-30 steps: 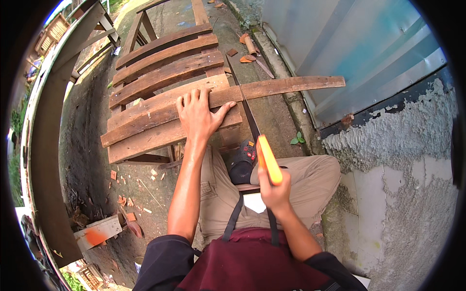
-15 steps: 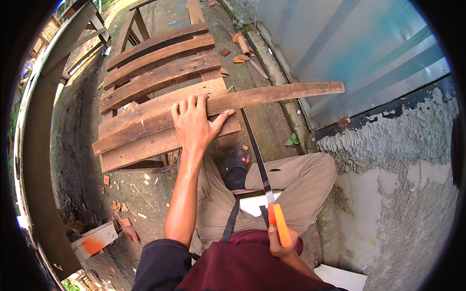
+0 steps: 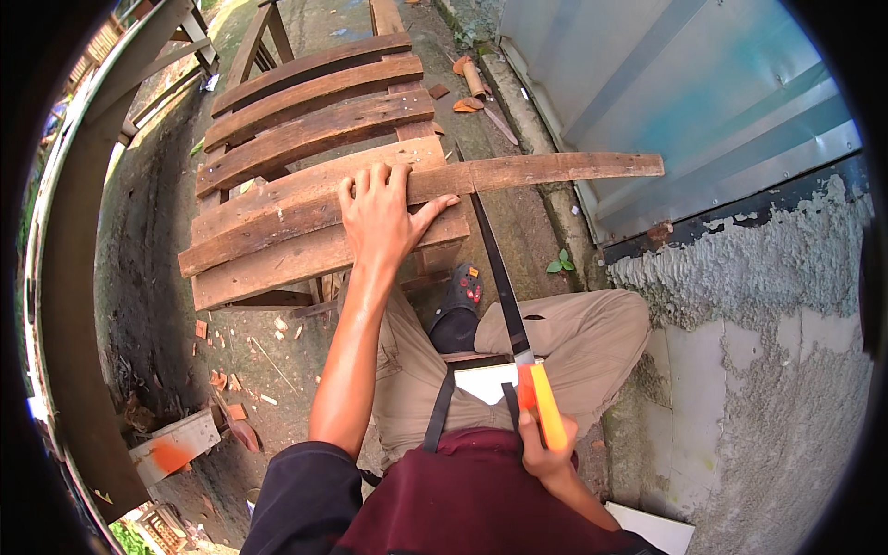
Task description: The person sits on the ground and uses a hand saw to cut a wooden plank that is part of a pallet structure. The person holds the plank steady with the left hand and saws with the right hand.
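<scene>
A long, narrow wooden plank [image 3: 564, 168] lies across a slatted wooden bench [image 3: 319, 139], its right part jutting out past the slats. My left hand [image 3: 379, 217] bears down on it, fingers over the top and thumb stretched along the near side. In my right hand [image 3: 548, 451] is the orange handle of a hand saw [image 3: 500, 277]. Its dark blade slants up and away, crossing the plank just right of the bench, and the tip shows beyond the plank's far edge. A thin dark line marks the plank where the blade meets it.
On the right stand a corrugated metal sheet [image 3: 684, 83] and a rough plastered wall [image 3: 777, 370]. A wooden frame [image 3: 74, 277] rises at the left. Wood scraps [image 3: 238, 412] litter the ground below the bench. My bent leg [image 3: 583, 342] sits under the saw.
My right hand has pushed the saw slightly forward, so more of the blade shows beyond the plank. My left hand keeps its place on the plank; the whole view has shifted a little.
</scene>
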Available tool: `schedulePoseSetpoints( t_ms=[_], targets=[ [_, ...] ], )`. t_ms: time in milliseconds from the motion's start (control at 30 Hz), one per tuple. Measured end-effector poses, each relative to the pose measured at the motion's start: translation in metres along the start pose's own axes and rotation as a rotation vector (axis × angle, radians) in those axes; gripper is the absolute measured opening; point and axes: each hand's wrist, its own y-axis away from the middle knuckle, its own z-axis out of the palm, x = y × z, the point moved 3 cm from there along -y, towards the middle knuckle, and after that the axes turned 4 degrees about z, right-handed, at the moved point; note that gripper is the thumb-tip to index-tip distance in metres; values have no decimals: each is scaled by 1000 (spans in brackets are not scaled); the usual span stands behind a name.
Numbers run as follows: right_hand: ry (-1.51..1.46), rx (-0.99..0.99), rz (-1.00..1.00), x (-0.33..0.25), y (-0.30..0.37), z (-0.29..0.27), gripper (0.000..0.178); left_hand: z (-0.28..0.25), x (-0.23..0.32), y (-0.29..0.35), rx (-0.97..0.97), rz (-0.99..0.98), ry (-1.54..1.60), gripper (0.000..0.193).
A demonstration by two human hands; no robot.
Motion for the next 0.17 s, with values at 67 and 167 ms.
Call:
schedulePoseSetpoints(
  t_ms=[67, 167],
  targets=[
    [-49, -37, 99, -16, 15, -16, 14, -1, 2, -1, 12, -3, -11, 70],
    [-81, -13, 137, -6, -12, -3, 16, 1, 4, 1, 15, -7, -52, 70]
  ],
)
